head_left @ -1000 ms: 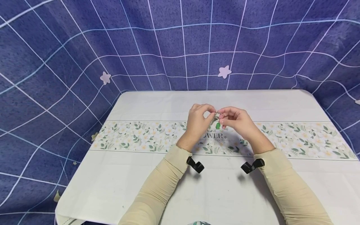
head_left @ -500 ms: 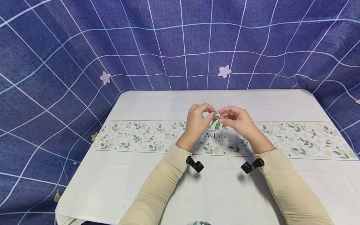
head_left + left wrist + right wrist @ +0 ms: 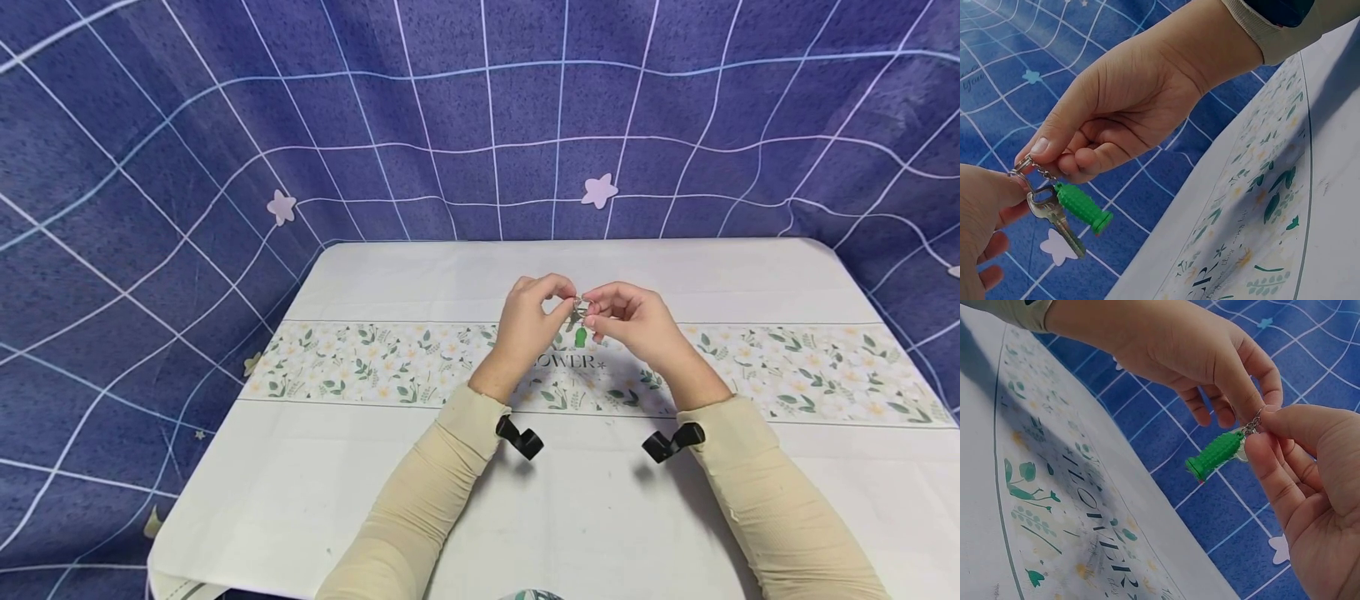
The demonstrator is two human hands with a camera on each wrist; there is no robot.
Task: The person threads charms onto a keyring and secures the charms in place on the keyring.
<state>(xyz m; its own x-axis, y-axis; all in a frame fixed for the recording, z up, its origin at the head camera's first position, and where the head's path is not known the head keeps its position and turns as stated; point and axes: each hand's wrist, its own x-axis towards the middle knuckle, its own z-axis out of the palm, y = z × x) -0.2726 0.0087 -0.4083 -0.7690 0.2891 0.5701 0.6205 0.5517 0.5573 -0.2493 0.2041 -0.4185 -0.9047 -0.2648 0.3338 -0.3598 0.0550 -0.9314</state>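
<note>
A metal key ring (image 3: pixel 1023 165) is held up between both hands above the table, near its middle. My left hand (image 3: pixel 527 321) pinches one side of the ring between thumb and fingertips. From the other side, my right hand (image 3: pixel 636 323) pinches the ring, thumb against forefinger. A single metal key (image 3: pixel 1059 220) hangs from the ring. Beside it dangles a knobbly green charm (image 3: pixel 1084 207) shaped like a small bottle or fish, on a short chain (image 3: pixel 1252 425). In the right wrist view, the charm and fingers hide most of the key and ring.
The table (image 3: pixel 360 483) has a white cover with a printed floral band (image 3: pixel 375 362) across it. A blue gridded curtain (image 3: pixel 450 117) with stars stands behind and at the sides. Part of a round patterned thing (image 3: pixel 531 595) shows at the front edge.
The green charm has swung slightly left and lower under the fingers. My left fingertips have shifted a little on the ring; both arms stay nearly still.
</note>
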